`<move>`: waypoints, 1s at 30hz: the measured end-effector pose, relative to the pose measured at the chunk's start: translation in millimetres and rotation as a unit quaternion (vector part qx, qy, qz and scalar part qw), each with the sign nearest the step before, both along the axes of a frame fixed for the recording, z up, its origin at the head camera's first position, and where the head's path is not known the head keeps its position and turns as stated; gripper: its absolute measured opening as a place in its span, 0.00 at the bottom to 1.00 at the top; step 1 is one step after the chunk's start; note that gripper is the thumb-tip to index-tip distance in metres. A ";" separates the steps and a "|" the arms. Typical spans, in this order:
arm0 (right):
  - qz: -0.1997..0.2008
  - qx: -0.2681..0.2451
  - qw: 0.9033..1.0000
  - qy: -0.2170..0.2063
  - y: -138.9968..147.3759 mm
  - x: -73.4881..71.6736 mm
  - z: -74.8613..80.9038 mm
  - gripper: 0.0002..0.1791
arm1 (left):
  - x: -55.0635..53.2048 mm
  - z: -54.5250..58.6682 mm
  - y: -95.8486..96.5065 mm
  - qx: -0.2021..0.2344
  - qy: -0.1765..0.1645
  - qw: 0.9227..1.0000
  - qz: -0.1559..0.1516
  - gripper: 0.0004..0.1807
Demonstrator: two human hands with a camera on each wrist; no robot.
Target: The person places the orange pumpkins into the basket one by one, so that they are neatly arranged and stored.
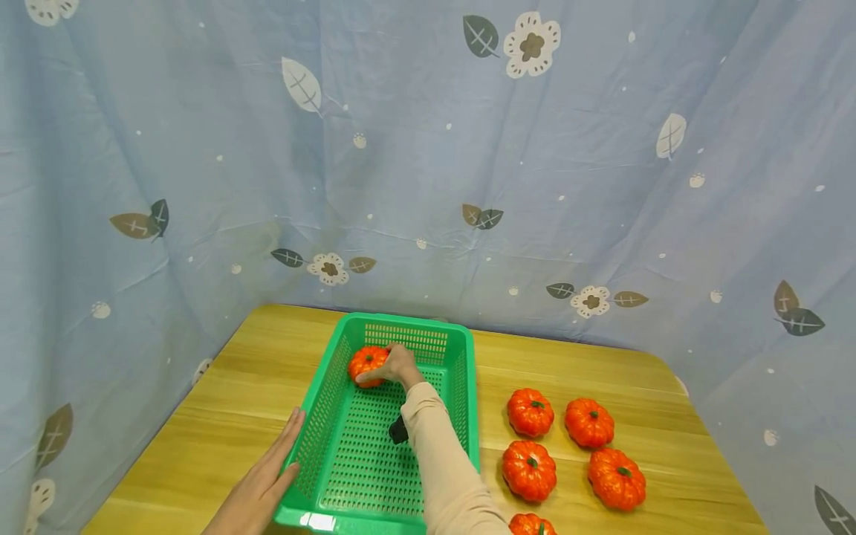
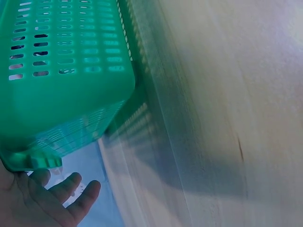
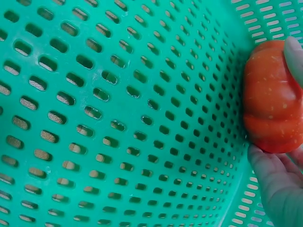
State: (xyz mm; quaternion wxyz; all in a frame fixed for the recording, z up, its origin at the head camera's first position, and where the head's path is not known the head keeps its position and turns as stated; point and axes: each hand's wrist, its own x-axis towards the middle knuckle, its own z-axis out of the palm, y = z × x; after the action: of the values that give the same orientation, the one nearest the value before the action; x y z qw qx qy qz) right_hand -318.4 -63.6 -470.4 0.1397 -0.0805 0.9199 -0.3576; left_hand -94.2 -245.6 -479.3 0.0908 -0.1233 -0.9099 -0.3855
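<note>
My right hand [image 1: 400, 365] reaches into the far left corner of a green plastic basket [image 1: 473, 416] and grips a small orange-red pumpkin [image 1: 364, 362] between thumb and fingers. In the right wrist view the pumpkin [image 3: 270, 97] is low against the perforated floor of the basket [image 3: 123, 109], with the thumb on one side and the fingers [image 3: 267, 172] on the other. Along the basket's near left rim rests my left hand [image 1: 264, 475], its fingers fairly straight. The left wrist view shows those fingers [image 2: 84, 201] spread loosely outside the rim; the thumb is hidden there.
Several more pumpkins [image 1: 530, 470] stand on the wooden table [image 1: 221, 416] to the right of the basket, one cut off by the lower frame edge. A blue patterned curtain [image 1: 414, 171] hangs behind and around the table. A black device [image 1: 398, 430] sits at the right wrist.
</note>
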 end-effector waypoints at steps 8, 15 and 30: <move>-0.004 -0.005 1.000 -0.007 1.5 3.5 2.0 0.44 | 2.0 3.9 0.9 -0.027 -0.025 0.999 0.020 0.34; -0.006 -0.022 1.000 -0.017 0.6 -3.1 0.3 0.39 | 1.7 6.5 1.3 -0.027 -0.045 0.998 0.022 0.34; 0.054 0.103 0.993 0.009 10.7 -9.0 29.5 0.32 | 2.4 3.7 -1.6 -0.053 -0.005 0.998 0.017 0.34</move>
State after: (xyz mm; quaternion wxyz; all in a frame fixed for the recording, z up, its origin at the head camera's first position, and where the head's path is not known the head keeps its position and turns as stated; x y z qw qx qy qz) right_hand -327.3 -52.9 -441.0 0.1581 -0.1184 0.9473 -0.2523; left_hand -91.8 -247.3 -475.7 0.0859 -0.1107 -0.9313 -0.3361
